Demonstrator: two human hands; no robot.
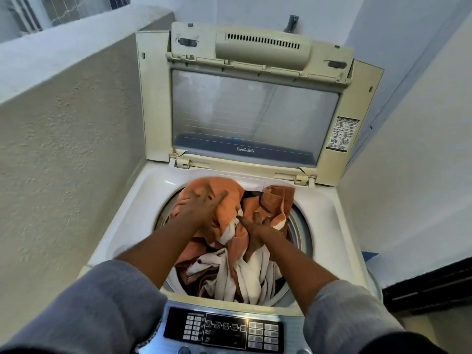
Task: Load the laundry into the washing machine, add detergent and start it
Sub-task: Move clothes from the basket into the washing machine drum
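Observation:
A top-loading washing machine (329, 215) stands in front of me with its lid (255, 116) raised. Orange and white laundry (255, 267) fills the drum and spills over its far rim. My left hand (204, 208) lies flat on the orange cloth at the back left, fingers spread. My right hand (255, 231) is dug into the orange-and-white fabric in the middle, fingers curled into the folds. The control panel (224, 330) with its buttons sits at the near edge between my grey sleeves. No detergent is in view.
A rough beige wall (63, 162) closes in on the left and a white wall (408, 162) on the right. A tap (292, 23) sticks out of the wall behind the lid. A dark strip (429, 290) runs low at the right.

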